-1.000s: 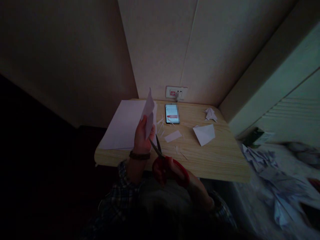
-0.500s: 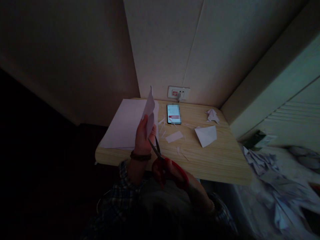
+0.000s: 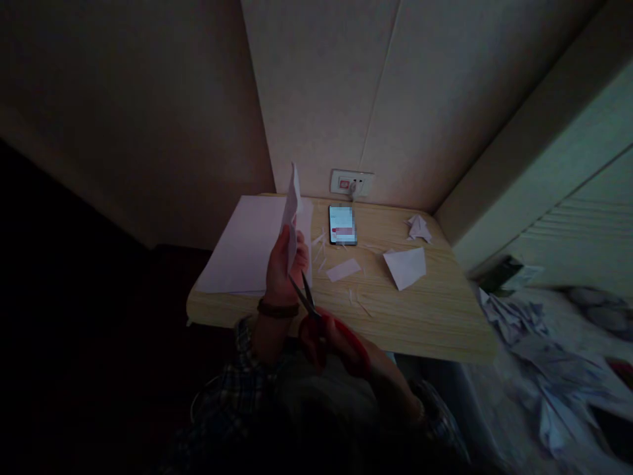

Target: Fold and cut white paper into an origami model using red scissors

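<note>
In the head view, my left hand (image 3: pixel 283 272) grips a folded sheet of white paper (image 3: pixel 291 211), held upright and nearly edge-on. My right hand (image 3: pixel 341 340) is closed round the handles of red-handled scissors (image 3: pixel 357 355). Their blades stand apart and point up at the paper's lower end; whether they touch it I cannot tell. Under and behind my left hand lies a stack of white paper (image 3: pixel 242 244). Thin paper strips (image 3: pixel 320 249) and a small paper rectangle (image 3: pixel 343 269) lie to the right of my left hand.
A lit phone (image 3: pixel 342 224) lies at the back of the wooden table (image 3: pixel 425 323), below a wall socket (image 3: pixel 352 182) with a plug in it. Further right are a folded paper piece (image 3: pixel 405 268) and a small folded paper figure (image 3: pixel 419 228). Crumpled papers (image 3: pixel 519 323) cover the surface beyond the table's right edge.
The held paper has turned more edge-on, and the fingers of my left hand show more behind it. The scissors stay just below it, blades still apart. The view has shifted slightly.
</note>
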Motion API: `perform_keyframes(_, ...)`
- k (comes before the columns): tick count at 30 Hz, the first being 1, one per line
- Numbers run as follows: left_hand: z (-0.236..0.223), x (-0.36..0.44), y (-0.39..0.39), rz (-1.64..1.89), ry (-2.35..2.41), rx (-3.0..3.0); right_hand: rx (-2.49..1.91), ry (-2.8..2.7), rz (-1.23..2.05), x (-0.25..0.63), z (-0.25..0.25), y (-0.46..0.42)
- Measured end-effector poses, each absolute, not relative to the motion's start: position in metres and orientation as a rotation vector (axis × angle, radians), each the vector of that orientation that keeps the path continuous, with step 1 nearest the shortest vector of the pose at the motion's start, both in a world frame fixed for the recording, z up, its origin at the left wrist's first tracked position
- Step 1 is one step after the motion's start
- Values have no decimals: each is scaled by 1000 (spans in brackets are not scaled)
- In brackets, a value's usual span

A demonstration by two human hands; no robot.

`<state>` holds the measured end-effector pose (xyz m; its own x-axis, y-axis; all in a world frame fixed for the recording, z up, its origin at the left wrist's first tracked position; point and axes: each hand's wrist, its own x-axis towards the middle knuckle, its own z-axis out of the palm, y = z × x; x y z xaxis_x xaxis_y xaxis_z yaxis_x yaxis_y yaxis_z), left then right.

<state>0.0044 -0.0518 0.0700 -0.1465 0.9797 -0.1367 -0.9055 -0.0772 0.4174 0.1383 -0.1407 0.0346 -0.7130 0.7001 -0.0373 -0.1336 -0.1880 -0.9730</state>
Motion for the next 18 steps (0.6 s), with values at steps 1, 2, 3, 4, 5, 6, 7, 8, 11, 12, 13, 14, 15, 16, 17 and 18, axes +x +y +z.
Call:
perform_keyframes(1,70,4,-52,1641,385,167,-671,-1542,1936,139,35,-141)
perform_keyframes(2,70,4,-51,1622,308,131,-673,-1558,1924,139,35,-141)
perform_keyframes(3,69,3,-51,1603,255,106,-676,-1570,1916,139,36,-141)
perform_keyframes(4,69,3,-51,1590,236,96,-676,-1572,1915,139,36,-141)
perform_keyframes(5,69,3,-51,1581,226,92,-673,-1567,1922,140,37,-141)
perform_keyframes(6,69,2,-51,1574,215,93,-670,-1561,1928,140,37,-141)
perform_keyframes(7,69,2,-52,1571,199,96,-670,-1556,1932,140,36,-141)
perform_keyframes(8,70,2,-52,1571,181,101,-673,-1553,1936,140,36,-141)
perform_keyframes(11,69,2,-54,1575,145,118,-677,-1541,1949,140,31,-142)
perform_keyframes(12,69,2,-54,1574,140,121,-670,-1539,1956,141,30,-142)
perform_keyframes(13,69,2,-55,1573,139,123,-658,-1541,1959,141,29,-142)
perform_keyframes(14,69,2,-55,1572,140,123,-649,-1547,1952,141,28,-141)
perform_keyframes(15,70,2,-55,1573,142,120,-644,-1560,1935,141,28,-141)
perform_keyframes(16,71,2,-55,1574,147,112,-639,-1579,1918,141,29,-141)
perform_keyframes(17,72,3,-56,1578,156,99,-636,-1597,1905,141,29,-141)
perform_keyframes(18,75,3,-56,1586,168,77,-638,-1613,1895,141,30,-141)
